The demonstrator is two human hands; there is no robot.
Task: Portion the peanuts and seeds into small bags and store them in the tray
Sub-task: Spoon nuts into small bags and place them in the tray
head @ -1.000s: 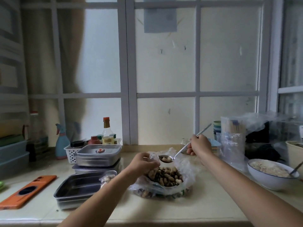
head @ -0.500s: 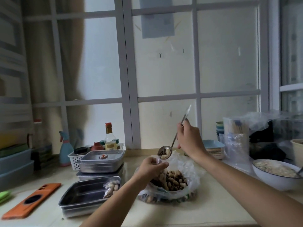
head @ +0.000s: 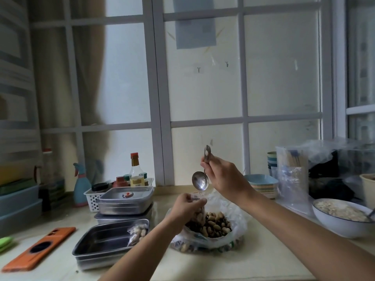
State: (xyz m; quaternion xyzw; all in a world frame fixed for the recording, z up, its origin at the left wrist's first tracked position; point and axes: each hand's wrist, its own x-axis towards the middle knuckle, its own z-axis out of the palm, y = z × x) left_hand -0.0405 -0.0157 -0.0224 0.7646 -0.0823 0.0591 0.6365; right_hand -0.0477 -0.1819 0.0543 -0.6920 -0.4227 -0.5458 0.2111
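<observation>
Your right hand (head: 223, 175) grips the spoon (head: 200, 182), tipped steeply to empty into the small bag (head: 199, 216) your left hand (head: 186, 207) pinches open.

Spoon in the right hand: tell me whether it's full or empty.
Empty. The spoon hangs bowl-down from the right hand, its shiny bowl bare, above the small bag the left hand pinches.

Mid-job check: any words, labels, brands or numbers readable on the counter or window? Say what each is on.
No text is legible anywhere.
Red-capped bottle: yellow label, too blurred to read.
Paper sheet on the window: no print readable.
Jars in the white basket: labels too small.
Spoon in the right hand, small bag in the left hand: no markings visible.
</observation>
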